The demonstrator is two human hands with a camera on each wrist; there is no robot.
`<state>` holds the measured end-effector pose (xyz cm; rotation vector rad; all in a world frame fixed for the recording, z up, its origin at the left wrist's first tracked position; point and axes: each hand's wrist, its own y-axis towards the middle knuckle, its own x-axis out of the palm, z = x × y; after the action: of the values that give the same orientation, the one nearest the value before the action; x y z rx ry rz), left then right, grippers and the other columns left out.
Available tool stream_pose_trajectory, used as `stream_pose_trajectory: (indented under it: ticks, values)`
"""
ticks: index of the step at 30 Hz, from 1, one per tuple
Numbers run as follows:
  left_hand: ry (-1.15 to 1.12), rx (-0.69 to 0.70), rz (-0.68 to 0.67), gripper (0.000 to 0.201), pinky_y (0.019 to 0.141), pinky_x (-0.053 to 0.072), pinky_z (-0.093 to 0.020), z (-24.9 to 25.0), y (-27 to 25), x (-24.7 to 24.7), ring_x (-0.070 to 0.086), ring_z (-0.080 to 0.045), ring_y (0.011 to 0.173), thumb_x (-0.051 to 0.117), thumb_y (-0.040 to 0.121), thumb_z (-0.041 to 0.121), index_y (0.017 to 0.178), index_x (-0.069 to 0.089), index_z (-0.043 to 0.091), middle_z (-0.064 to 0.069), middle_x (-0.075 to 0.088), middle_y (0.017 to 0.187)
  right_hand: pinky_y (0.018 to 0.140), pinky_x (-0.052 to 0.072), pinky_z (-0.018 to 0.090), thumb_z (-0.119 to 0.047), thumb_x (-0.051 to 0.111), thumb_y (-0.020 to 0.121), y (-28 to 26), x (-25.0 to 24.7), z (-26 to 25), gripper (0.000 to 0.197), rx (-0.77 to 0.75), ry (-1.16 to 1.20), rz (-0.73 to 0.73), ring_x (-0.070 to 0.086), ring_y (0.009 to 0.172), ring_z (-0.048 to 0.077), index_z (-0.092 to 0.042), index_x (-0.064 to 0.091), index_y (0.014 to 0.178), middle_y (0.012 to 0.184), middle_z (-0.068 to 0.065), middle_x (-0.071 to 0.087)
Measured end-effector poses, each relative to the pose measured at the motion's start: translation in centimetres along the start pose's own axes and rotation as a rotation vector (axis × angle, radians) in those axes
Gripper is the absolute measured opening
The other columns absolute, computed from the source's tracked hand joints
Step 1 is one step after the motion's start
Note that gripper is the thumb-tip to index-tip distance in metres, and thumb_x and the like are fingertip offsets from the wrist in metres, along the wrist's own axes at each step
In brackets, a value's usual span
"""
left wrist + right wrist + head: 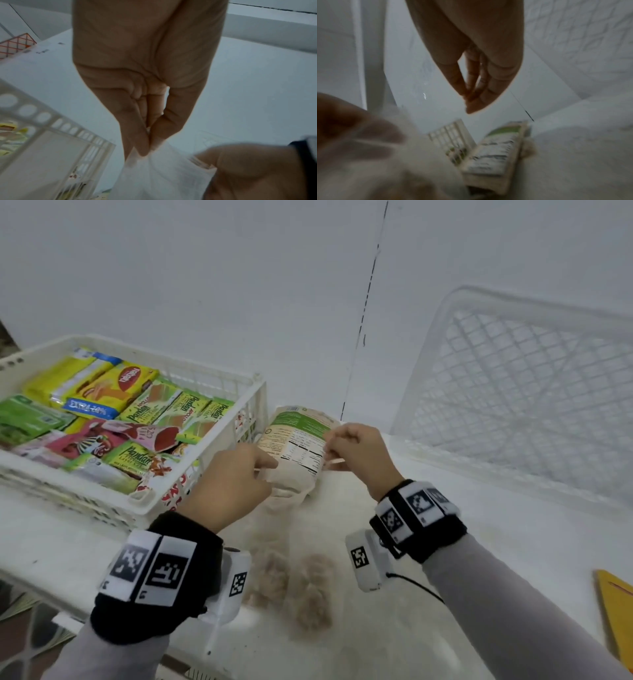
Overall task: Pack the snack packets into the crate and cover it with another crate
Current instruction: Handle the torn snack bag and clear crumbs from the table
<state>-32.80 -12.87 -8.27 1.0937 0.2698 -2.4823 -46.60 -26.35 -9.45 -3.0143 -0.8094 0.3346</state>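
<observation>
Head view: both hands' fingers pinch beige snack packet (294,446), left hand (229,477) near corner, right hand (359,453) side edge, beside crate (144,501).

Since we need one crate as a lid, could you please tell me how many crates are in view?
2. One crate sits left on the table, holding snack packets; the other crate leans against the wall on the right.
</observation>
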Motion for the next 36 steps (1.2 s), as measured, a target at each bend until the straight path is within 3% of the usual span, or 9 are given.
stream_pose_trajectory:
  ticks: [3, 6, 11, 15, 17, 25, 29, 33, 36]
  values:
    - [-0.03, -0.022, 0.013, 0.04, 0.095, 0.047, -0.03, -0.5, -0.3, -0.2, 0.058, -0.018, 0.111, 0.062, 0.079, 0.001, 0.117, 0.064, 0.012, -0.005, 0.06, 0.125, 0.089, 0.053, 0.04, -0.007, 0.06, 0.088, 2.6, 0.7, 2.1, 0.004, 0.337, -0.168, -0.16, 0.061, 0.076, 0.023, -0.004, 0.058, 0.089, 0.085, 0.013, 0.06]
    - [-0.049, -0.032, 0.009, 0.04, 0.092, 0.048, -0.027, -1.1, -0.6, -0.1, 0.057, -0.016, 0.11, 0.06, 0.079, 0.001, 0.117, 0.063, 0.014, -0.003, 0.061, 0.123, 0.092, 0.052, 0.045, -0.009, 0.068, 0.083, 3.9, 2.0, 3.2, 0.033, 0.542, -0.176, -0.155, 0.065, 0.101, 0.032, 0.0, 0.056, 0.114, 0.111, 0.023, 0.063]
    - [-0.053, -0.054, 0.017, 0.043, 0.084, 0.046, -0.022, -1.7, -1.1, 0.0, 0.058, -0.011, 0.106, 0.059, 0.077, 0.0, 0.116, 0.064, 0.017, 0.0, 0.062, 0.119, 0.094, 0.05, 0.043, -0.002, 0.069, 0.079, 4.7, 3.0, 4.3, 0.019, 0.694, 0.147, -0.1, 0.066, 0.098, 0.031, -0.003, 0.059, 0.094, 0.091, 0.019, 0.067]
    - [-0.061, -0.071, 0.024, 0.044, 0.083, 0.048, -0.024, -1.8, -1.2, -0.1, 0.06, -0.011, 0.108, 0.057, 0.077, -0.003, 0.115, 0.065, 0.019, 0.0, 0.062, 0.119, 0.044, 0.05, 0.016, -0.001, 0.059, 0.088, 4.9, 2.5, 3.4, 0.006, 0.7, 0.421, -0.095, 0.065, 0.056, 0.02, -0.003, 0.054, 0.086, 0.071, 0.012, 0.064]
    - [-0.07, -0.084, 0.028, 0.042, 0.085, 0.049, -0.026, -1.9, -1.3, -0.1, 0.06, -0.011, 0.109, 0.057, 0.078, -0.003, 0.113, 0.065, 0.019, 0.001, 0.062, 0.12, 0.037, 0.045, 0.015, -0.003, 0.057, 0.09, 5.5, 1.6, 2.5, 0.009, 0.693, 0.563, -0.057, 0.057, 0.051, 0.016, -0.004, 0.053, 0.082, 0.067, 0.011, 0.063]
    - [-0.077, -0.09, 0.035, 0.041, 0.08, 0.047, -0.021, -1.8, -1.2, 0.4, 0.061, -0.009, 0.107, 0.057, 0.078, -0.004, 0.112, 0.065, 0.019, 0.0, 0.063, 0.12, 0.081, 0.053, 0.038, -0.001, 0.053, 0.092, 7.9, -3.4, 0.8, 0.017, 0.583, 0.825, 0.049, 0.063, 0.091, 0.029, -0.001, 0.055, 0.109, 0.102, 0.019, 0.064]
    - [-0.054, -0.093, 0.035, 0.042, 0.078, 0.048, -0.02, -1.6, -1.2, 0.5, 0.062, -0.008, 0.106, 0.057, 0.078, -0.003, 0.111, 0.066, 0.02, 0.0, 0.063, 0.12, 0.052, 0.057, 0.037, 0.002, 0.05, 0.087, 7.9, -2.5, 2.1, 0.014, 0.542, 0.625, -0.022, 0.063, 0.081, 0.032, 0.001, 0.054, 0.099, 0.092, 0.019, 0.064]
    - [-0.04, -0.098, 0.04, 0.043, 0.086, 0.052, -0.028, -1.4, -1.3, 0.2, 0.062, -0.011, 0.107, 0.056, 0.077, -0.005, 0.112, 0.067, 0.018, -0.001, 0.063, 0.121, 0.057, 0.055, 0.03, 0.0, 0.051, 0.072, 7.8, -1.5, 3.1, 0.015, 0.456, 0.129, -0.093, 0.063, 0.068, 0.021, -0.005, 0.061, 0.083, 0.068, 0.007, 0.068]
    - [-0.03, -0.114, 0.04, 0.043, 0.086, 0.052, -0.029, -1.5, -1.6, 0.0, 0.061, -0.01, 0.109, 0.056, 0.078, -0.004, 0.113, 0.066, 0.02, 0.001, 0.063, 0.121, 0.049, 0.046, 0.019, 0.006, 0.046, 0.073, 8.3, -1.1, 3.2, 0.023, 0.393, -0.221, -0.171, 0.05, 0.067, 0.021, -0.013, 0.046, 0.06, 0.066, 0.003, 0.051]
